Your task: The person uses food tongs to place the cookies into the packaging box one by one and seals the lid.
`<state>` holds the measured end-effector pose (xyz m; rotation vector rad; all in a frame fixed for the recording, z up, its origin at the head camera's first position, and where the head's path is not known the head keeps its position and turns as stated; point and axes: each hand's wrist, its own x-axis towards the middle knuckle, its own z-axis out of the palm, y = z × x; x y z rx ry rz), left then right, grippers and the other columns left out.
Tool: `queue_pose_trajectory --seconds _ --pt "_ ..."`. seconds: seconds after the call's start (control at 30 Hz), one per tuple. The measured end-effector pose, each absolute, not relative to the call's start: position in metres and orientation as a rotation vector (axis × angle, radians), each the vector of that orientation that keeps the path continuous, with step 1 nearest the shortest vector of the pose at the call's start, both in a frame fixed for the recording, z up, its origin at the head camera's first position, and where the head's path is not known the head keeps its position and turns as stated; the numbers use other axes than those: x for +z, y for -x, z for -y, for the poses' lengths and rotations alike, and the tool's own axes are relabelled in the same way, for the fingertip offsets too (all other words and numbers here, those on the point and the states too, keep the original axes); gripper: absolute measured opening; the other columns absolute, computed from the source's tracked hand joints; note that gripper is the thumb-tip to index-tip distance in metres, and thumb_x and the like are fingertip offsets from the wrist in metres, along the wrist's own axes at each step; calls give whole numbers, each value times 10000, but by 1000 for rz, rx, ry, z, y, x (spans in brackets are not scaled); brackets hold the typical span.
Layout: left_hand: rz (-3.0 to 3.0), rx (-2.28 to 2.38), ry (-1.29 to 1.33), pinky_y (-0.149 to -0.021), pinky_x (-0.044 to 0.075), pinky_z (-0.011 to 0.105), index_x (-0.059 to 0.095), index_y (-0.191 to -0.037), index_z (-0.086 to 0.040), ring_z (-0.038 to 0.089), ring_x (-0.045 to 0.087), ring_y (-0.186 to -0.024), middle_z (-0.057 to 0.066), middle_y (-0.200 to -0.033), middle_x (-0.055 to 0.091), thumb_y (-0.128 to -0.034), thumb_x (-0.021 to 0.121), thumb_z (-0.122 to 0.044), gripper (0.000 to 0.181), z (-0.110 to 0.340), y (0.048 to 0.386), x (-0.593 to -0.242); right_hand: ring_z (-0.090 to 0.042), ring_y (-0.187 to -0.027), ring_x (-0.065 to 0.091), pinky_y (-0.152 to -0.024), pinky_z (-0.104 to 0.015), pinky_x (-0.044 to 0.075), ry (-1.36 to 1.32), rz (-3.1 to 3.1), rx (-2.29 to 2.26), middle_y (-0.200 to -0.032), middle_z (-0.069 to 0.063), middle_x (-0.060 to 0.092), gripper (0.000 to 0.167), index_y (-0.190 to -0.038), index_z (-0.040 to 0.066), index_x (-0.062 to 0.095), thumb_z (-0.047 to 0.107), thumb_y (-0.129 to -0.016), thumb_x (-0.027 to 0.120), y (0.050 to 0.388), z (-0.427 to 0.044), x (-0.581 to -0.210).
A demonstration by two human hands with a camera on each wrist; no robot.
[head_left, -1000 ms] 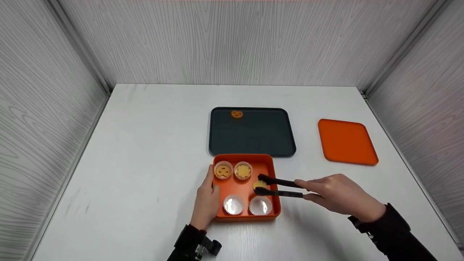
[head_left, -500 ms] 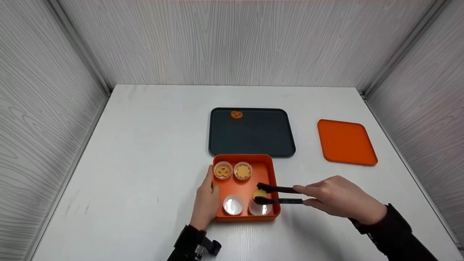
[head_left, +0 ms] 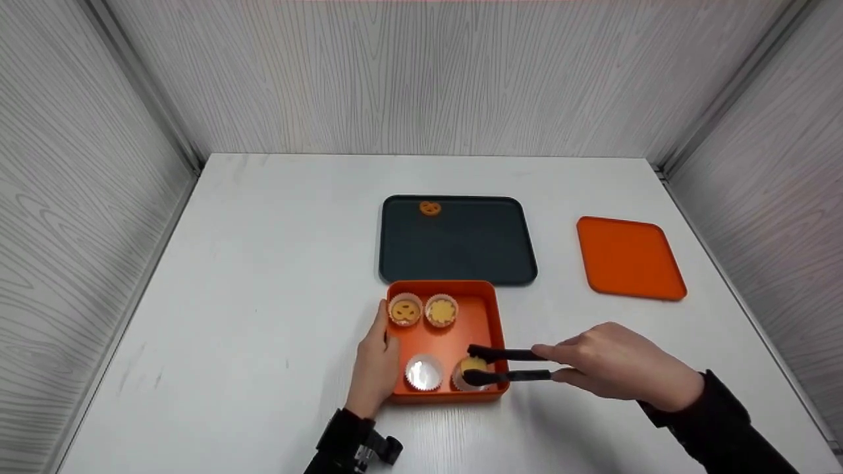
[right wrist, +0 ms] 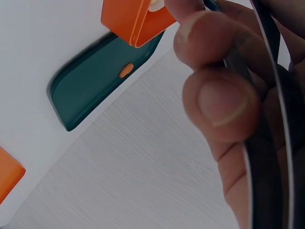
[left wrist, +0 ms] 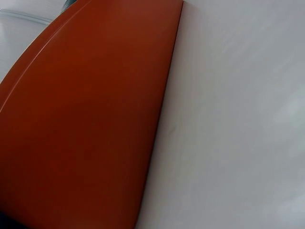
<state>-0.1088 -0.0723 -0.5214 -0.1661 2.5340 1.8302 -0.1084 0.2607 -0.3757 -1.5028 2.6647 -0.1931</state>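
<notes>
My right hand [head_left: 612, 365] holds black tongs [head_left: 525, 375] over the right side of an orange box [head_left: 451, 340]. Between the tong tips is a yellow cookie [head_left: 473, 364], at the front right paper cup [head_left: 463, 382]; whether it touches the cup's bottom I cannot tell. My left hand [head_left: 373, 372] grips the box's left wall, its thumb over the rim. In the box's back row, two paper cups hold a pretzel-patterned cookie [head_left: 405, 311] and a flower-shaped cookie [head_left: 441, 311]. The front left paper cup [head_left: 424, 372] has nothing in it. The right wrist view shows fingers round the tongs.
Right behind the box lies a dark green tray [head_left: 461, 243] with one brown pretzel-shaped cookie [head_left: 430, 209] near its back left corner. A flat orange square lid or tray [head_left: 632, 259] lies at the right. Pale wood-grain panels [head_left: 421, 79] surround the white table.
My right hand has brought the tongs and the yellow cookie toward the front of the box, from the bare floor to the front right cup. My left hand has stayed in place.
</notes>
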Motion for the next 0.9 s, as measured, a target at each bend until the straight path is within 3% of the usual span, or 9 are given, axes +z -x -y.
queue_pose_trajectory --seconds 0.3,0.47,0.63,0.77,0.9 --pt "-2529 1840 170 -1143 367 419 228 -1635 -83 189 346 -1463 70 -1678 266 -1052 412 -100 611 73 108 -522 -46 -582 620 -533 -216 501 1474 -2650 -122 -799 45 757 305 -1091 163 682 180 -831 843 109 -252 -378" --pt "-2539 1859 128 -1046 389 408 224 -1630 -54 195 379 -1425 86 -1678 259 -1046 403 -73 611 73 108 -524 -31 -507 515 -466 -187 384 1533 -2688 -74 -705 77 699 299 -1037 158 662 174 -808 854 108 -248 -379" --pt "-2539 1859 120 -1207 307 452 223 -1629 -49 203 289 -1506 90 -1677 260 -1050 404 -79 608 73 109 -525 -32 -473 454 -445 -176 326 1530 -2709 -15 -642 85 640 288 -1011 152 647 173 -807 851 109 -244 -380" --pt "-2527 1855 134 -1225 262 471 222 -1632 -60 209 251 -1528 82 -1679 261 -1056 406 -89 605 73 109 -525 -42 -472 475 -442 -177 332 1521 -2725 19 -639 80 640 284 -1017 139 657 169 -808 847 109 -241 -381" --pt "-2523 1852 140 -1215 296 454 218 -1634 -67 200 298 -1504 75 -1681 256 -1059 404 -94 605 73 109 -524 -50 -486 512 -446 -178 351 1523 -2735 25 -646 76 652 297 -1033 131 674 171 -802 855 109 -240 -382"
